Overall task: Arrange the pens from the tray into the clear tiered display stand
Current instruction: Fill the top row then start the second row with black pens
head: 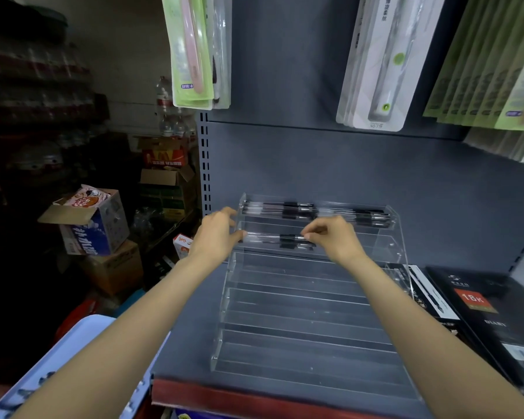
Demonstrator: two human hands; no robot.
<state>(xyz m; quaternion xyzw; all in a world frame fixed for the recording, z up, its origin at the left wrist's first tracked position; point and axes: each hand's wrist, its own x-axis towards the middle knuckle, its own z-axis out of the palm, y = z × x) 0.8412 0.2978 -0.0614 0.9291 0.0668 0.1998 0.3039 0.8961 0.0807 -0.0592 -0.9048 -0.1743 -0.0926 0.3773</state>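
Note:
The clear tiered display stand (309,322) sits on a grey shelf. Its top tier holds several clear pens with black grips (312,210). On the second tier lies a small bunch of pens (288,239). My left hand (217,237) touches the tip end of that bunch at the stand's left side, fingers curled around it. At the bunch's other end, my right hand (330,237) pinches the pens between thumb and fingers. The lower tiers hold nothing. The light blue tray (73,343) is at the lower left, partly under my left forearm; dark pens show on it.
Black notebooks (478,309) lie on the shelf right of the stand. Packaged toothbrushes (194,52) hang above on the back panel. Cardboard boxes (97,225) are stacked on the floor to the left. The shelf's red front edge (254,397) runs below the stand.

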